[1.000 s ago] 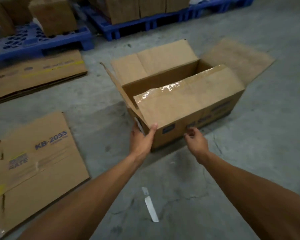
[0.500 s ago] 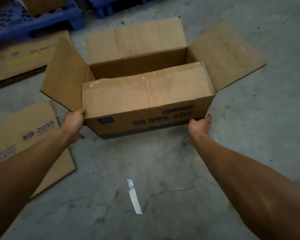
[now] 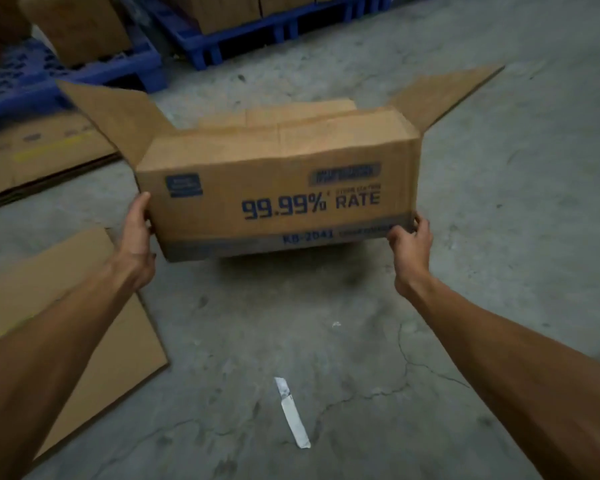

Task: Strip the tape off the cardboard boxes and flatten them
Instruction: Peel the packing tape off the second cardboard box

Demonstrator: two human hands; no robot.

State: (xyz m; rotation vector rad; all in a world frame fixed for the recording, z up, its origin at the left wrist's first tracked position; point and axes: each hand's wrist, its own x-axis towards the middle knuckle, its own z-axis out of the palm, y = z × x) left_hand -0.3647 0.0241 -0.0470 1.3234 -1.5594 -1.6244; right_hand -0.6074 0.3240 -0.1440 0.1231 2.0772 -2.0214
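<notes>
Head view: a brown cardboard box [image 3: 278,202] printed "99.99% RATE" in blue sits over the grey concrete floor [image 3: 499,237], its printed side facing the camera and its near bottom edge tipped up, a shadow showing beneath. Both short end flaps stand spread outward; the long flaps lie folded over the top. The left hand [image 3: 137,233] grips the box's lower left corner, thumb on the printed face and fingers wrapped round the end, out of sight. The right hand [image 3: 411,237] clasps the lower right corner, fingers curled under the bottom edge. A strip of pale tape [image 3: 291,412] lies on the floor near the bottom edge of the frame, well apart from the box. Flattened brown cardboard sheets [image 3: 94,327] lie at the left, and blue plastic pallets [image 3: 267,32] carrying more boxes stand beyond.
</notes>
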